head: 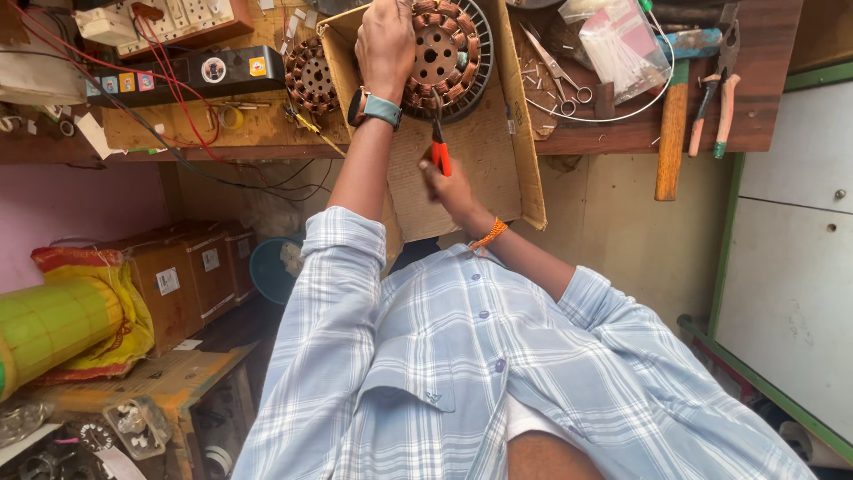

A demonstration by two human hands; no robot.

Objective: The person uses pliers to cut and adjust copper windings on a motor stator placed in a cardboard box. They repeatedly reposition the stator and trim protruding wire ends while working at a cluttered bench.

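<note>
Copper wire coils ran in a ring around the round motor part with its dark slotted metal rim (444,55), which sat on a flat brown cardboard sheet (480,151) on the wooden workbench (622,133). The left hand (385,40), with a grey watch on its wrist, lay over the left side of that round part, its fingers curled down onto the coils, so part of the ring was hidden under it. The right hand (449,187), with an orange thread band on the wrist, was lower and nearer the body, closed around the red-handled pliers (439,147). The pliers pointed up, and their tip was just below the bottom edge of the round part. A second, smaller copper-wound ring (311,78) lay just left of the cardboard. To the right on the bench were small silver scissors (555,71), a clear plastic bag (622,40), a hammer with a wooden handle (673,133) and pliers with pink and green grips (715,107). A black box with red wires (191,73) sat on the left. A yellow-green roll (53,324) lay low on the left.
</note>
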